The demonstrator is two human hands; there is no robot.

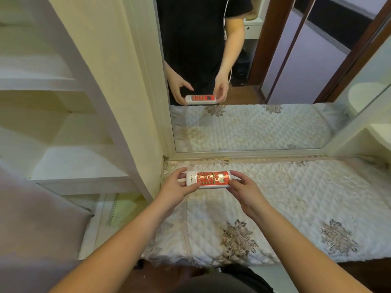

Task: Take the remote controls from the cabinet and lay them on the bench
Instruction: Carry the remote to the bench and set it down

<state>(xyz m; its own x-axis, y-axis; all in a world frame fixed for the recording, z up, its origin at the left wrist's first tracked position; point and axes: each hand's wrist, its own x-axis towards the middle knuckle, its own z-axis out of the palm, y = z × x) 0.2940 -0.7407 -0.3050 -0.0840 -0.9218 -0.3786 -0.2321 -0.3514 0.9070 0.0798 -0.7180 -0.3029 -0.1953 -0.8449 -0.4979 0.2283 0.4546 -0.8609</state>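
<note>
Head view: both hands hold one remote [208, 179] by its ends over the far left corner of the bench [296, 199], close to the mirror [254, 127]. The left hand [176, 187] pinches the white end, thumb along the near edge and fingers curled behind. The right hand [243, 188] grips the other end, fingers curled over it. The remote lies flat, buttons up, lengthwise along the bench's back edge; whether it already touches the quilted cover or hangs just above it cannot be told. The cabinet [80, 161] stands to the left, its visible shelves showing no other remote. The step in hand looks like the laying down. Next, both hands need to settle the remote on the cover and let go, then turn back to the cabinet.
</note>
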